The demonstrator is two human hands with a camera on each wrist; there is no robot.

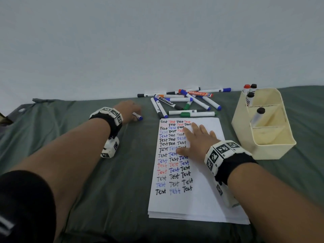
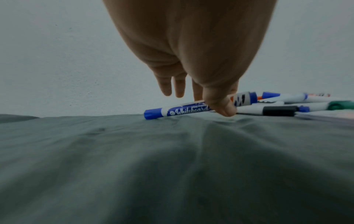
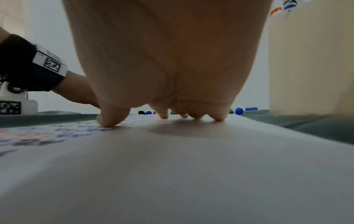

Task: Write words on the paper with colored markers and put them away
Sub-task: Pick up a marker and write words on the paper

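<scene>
My left hand (image 1: pixel 131 109) reaches to the upper left of the paper and pinches a blue whiteboard marker (image 1: pixel 138 117) that lies on the green cloth. In the left wrist view the thumb (image 2: pixel 222 107) sits on the near side of the blue marker (image 2: pixel 172 111), one finger is behind it, and its capped end touches the cloth. My right hand (image 1: pixel 197 139) lies flat on the white paper (image 1: pixel 203 193) with fingers spread. The paper holds rows of "Test" in black, red and blue. The right wrist view shows fingertips (image 3: pixel 110 121) pressing the paper (image 3: pixel 191 166).
A loose pile of several markers (image 1: pixel 184 102) lies beyond the paper by the wall. A cream desk organizer (image 1: pixel 268 148) stands at the right with a few markers (image 1: pixel 249 92) upright in it. Green cloth (image 1: pixel 114 172) covers the surface.
</scene>
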